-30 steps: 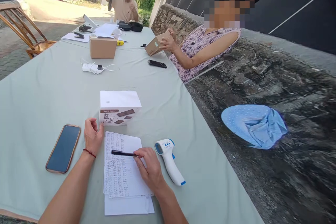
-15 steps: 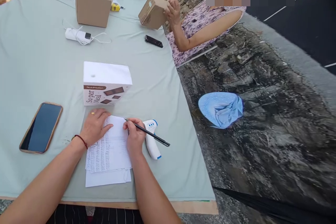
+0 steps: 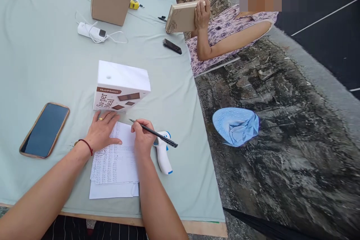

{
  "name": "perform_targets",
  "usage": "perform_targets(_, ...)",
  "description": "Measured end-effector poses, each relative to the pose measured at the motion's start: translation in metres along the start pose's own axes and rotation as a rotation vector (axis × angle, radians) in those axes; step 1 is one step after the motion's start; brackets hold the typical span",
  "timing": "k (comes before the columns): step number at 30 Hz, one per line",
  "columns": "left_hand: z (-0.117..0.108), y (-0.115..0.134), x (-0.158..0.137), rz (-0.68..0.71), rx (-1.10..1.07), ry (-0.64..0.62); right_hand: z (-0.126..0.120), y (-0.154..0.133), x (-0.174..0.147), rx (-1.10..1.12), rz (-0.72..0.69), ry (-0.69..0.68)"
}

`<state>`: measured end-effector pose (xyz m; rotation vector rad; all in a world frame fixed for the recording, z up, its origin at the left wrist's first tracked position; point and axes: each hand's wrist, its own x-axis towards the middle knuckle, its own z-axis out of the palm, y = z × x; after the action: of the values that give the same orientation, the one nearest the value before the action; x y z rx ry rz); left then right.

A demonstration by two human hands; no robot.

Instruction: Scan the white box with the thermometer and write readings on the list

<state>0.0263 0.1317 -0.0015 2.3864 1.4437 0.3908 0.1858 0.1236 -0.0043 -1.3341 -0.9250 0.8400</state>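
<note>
Handwritten columns of figures cover the left part of a white paper sheet, which lies over other sheets on the cloth. My left hand rests flat with spread fingers on the sheet's upper left, its fingertips close to a white and brown "Super Meal" box. In my right hand is a black pen, pinched between thumb and fingers, with its tip just above the paper's top edge. A white and blue infrared thermometer lies beside my right hand, partly covered by it.
On the left lies a smartphone. Farther back are a white device with a cord, a cardboard box and a black phone. Across the table, a person's hand holds a brown box. A blue cap lies beyond the table edge.
The view has shifted slightly. My left fingers are more spread, and the pen tip has moved a little left of the paper's top corner. The other person has turned the brown box.
</note>
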Motion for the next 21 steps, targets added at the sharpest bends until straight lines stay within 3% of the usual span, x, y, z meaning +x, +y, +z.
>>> perform_targets(5,-0.001,0.002,0.0,0.015,-0.004,0.019,0.0,0.012,0.0,-0.12,0.022,-0.072)
perform_targets(9,0.0,0.002,0.0,0.027,-0.011,0.03,-0.002,0.013,0.0,-0.148,0.039,-0.052)
perform_targets(15,-0.001,0.002,0.0,0.055,0.006,0.019,-0.003,0.014,-0.001,-0.196,-0.045,-0.015)
perform_targets(21,0.0,0.001,-0.001,0.059,-0.001,0.026,-0.005,0.016,0.001,-0.241,-0.036,-0.1)
